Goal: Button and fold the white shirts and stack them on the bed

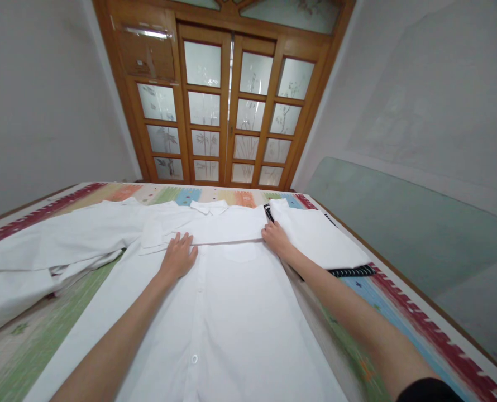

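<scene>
A white button-up shirt (232,312) lies front up with its collar (209,207) at the far end. One sleeve (227,228) is folded flat across the chest, its cuff toward the left. My left hand (178,255) rests on the sleeve near the cuff, fingers spread out and flat. At the fold by the right shoulder, my right hand (276,237) has its fingers curled around the cloth edge; the fingertips are partly hidden.
More white cloth (51,240), rumpled, stretches out to the left. Folded white clothing (319,234) lies at the right over a black striped piece (353,272). A patterned, multicoloured cover (89,296) lies underneath. Wooden glass-paned doors (227,111) stand beyond; a pale green panel (382,218) borders the right.
</scene>
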Available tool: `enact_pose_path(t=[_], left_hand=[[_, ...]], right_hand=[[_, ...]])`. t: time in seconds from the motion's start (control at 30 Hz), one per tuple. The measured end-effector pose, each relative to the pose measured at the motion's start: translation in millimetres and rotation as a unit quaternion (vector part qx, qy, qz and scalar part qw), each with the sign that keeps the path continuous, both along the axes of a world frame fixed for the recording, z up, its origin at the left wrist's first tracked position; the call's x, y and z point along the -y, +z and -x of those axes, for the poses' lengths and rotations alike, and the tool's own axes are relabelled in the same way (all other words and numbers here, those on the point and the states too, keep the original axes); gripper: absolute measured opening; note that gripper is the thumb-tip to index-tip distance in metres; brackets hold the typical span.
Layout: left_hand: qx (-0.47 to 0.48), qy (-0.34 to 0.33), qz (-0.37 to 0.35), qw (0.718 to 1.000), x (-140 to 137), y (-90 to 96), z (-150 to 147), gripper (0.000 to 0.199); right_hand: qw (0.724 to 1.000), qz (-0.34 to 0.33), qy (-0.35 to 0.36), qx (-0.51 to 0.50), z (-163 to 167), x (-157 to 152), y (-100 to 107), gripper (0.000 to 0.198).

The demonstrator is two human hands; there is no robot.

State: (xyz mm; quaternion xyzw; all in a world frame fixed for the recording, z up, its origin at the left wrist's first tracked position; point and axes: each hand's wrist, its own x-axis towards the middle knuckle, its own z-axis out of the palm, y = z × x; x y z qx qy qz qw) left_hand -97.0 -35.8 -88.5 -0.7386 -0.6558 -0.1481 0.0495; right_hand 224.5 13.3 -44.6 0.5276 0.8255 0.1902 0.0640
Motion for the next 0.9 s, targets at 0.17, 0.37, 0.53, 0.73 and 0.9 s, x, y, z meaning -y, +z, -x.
enact_pose_path(t=[0.17,0.37,0.53,0.73,0.9], left_hand=[[0.014,-0.001,-0.002,1.0,0.2,0.6,-0.8,0.051],[0.022,-0.001,-0.004,1.0,1.4,-0.1,-1.0,0.051],[0.011,0.001,-0.005,1.0,0.9,-0.6,-1.0,0.051],[0.016,-0.002,-0.008,1.0,0.9,0.5,-1.2,0.049],[0.021,0.0,-0.009,1.0,0.8,-0.4,-0.9,0.049]], right_hand=[[0.996,0.081,-0.023,-0.015,12.0,-5.0,0.2,0.029],[0.971,0.198,-0.078,-0.111,34.2,-37.7,11.0,0.039],[0.964,0.133,-0.134,-0.187,46.2,-40.8,-5.5,0.055],[0.949,0.108,-0.179,-0.237,42.3,-35.9,-31.8,0.064],[0.946,0.127,-0.178,-0.241,35.7,-48.7,-31.6,0.065]])
